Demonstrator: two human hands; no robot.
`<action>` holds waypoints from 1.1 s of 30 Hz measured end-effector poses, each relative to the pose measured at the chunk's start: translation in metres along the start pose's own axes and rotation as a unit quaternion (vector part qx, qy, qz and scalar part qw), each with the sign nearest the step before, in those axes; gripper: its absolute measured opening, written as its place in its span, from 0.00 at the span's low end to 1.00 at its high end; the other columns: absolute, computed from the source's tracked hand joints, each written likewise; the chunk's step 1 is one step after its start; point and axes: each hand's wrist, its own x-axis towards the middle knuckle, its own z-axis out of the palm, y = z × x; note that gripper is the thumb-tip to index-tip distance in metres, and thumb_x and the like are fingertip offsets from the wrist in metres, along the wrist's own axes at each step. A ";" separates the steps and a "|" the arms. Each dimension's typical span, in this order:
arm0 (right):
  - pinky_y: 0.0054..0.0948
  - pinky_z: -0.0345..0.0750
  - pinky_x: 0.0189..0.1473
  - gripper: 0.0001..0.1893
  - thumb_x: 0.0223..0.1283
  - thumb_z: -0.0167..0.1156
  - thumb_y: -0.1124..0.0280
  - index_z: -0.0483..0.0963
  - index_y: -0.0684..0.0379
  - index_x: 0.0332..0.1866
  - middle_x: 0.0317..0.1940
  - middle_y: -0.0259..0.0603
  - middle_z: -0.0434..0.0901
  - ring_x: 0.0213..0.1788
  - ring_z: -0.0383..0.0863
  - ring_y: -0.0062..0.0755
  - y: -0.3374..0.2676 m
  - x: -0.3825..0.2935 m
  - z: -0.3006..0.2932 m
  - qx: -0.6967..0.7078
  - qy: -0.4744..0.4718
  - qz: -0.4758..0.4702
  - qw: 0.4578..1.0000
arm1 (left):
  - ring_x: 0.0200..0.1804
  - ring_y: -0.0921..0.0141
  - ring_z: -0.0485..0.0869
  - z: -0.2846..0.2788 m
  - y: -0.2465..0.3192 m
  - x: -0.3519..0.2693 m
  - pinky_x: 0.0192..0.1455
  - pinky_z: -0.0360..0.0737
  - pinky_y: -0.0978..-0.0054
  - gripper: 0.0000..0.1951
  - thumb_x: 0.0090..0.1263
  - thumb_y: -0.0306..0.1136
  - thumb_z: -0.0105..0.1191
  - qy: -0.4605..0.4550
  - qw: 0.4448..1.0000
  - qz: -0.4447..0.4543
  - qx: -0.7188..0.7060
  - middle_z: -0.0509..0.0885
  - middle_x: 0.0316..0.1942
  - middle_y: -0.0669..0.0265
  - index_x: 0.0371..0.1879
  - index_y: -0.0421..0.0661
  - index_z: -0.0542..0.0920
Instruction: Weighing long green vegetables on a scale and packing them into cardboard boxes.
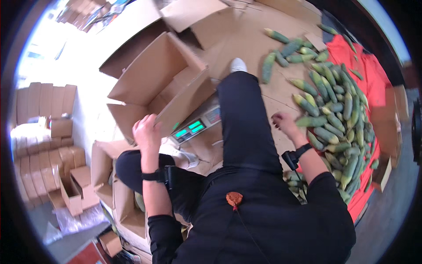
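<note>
An open cardboard box (pixel 184 99) stands on a digital scale (pixel 194 127) with lit green displays, in front of me to the left. My left hand (pixel 147 130) is at the box's near wall, its fingers curled; whether they pinch the cardboard edge cannot be told. To the right, my right hand (pixel 284 122) hovers beside my thigh with loosely bent fingers and nothing in it. Just beyond that hand, a large heap of green, yellow-tipped cucumber-like gourds (pixel 333 125) lies partly on a red cloth (pixel 379 89). Several more gourds (pixel 291 49) lie on the flat cardboard past the heap.
Open cardboard boxes (pixel 123 198) stand beside my bent left knee, with gourds partly visible inside. Bundled flat cartons (pixel 49 168) are stacked at the far left, near clear plastic wrap (pixel 80 219). More cardboard boxes (pixel 389 132) border the red cloth on the right.
</note>
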 end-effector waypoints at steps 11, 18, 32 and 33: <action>0.29 0.77 0.25 0.11 0.56 0.57 0.68 0.79 0.61 0.41 0.28 0.39 0.81 0.24 0.81 0.27 0.143 -0.050 0.027 -0.001 -0.085 0.189 0.978 | 0.40 0.56 0.79 -0.009 0.004 -0.009 0.46 0.72 0.63 0.07 0.56 0.28 0.57 -0.042 0.998 0.009 -0.051 0.79 0.31 0.60 0.32 0.42 0.77; 0.28 0.77 0.24 0.10 0.57 0.54 0.68 0.79 0.60 0.40 0.27 0.38 0.81 0.24 0.81 0.27 0.177 -0.083 0.006 0.009 -0.003 0.250 0.968 | 0.38 0.58 0.80 -0.008 -0.004 -0.014 0.43 0.74 0.65 0.07 0.57 0.27 0.57 -0.041 0.995 0.029 -0.091 0.80 0.31 0.60 0.33 0.41 0.78; 0.42 0.79 0.44 0.09 0.54 0.53 0.69 0.81 0.59 0.32 0.29 0.53 0.82 0.39 0.84 0.48 0.283 -0.178 -0.048 -0.171 0.212 0.238 0.932 | 0.35 0.62 0.81 0.003 0.005 -0.012 0.37 0.74 0.65 0.11 0.60 0.40 0.58 -0.027 0.999 -0.005 -0.018 0.79 0.31 0.64 0.32 0.45 0.79; 0.43 0.78 0.47 0.09 0.54 0.54 0.70 0.80 0.59 0.36 0.33 0.54 0.82 0.42 0.82 0.50 0.278 -0.183 -0.056 -0.170 0.267 0.253 0.914 | 0.36 0.61 0.81 0.003 0.003 -0.013 0.37 0.74 0.64 0.11 0.60 0.40 0.59 -0.031 0.999 -0.011 0.000 0.79 0.32 0.64 0.32 0.44 0.79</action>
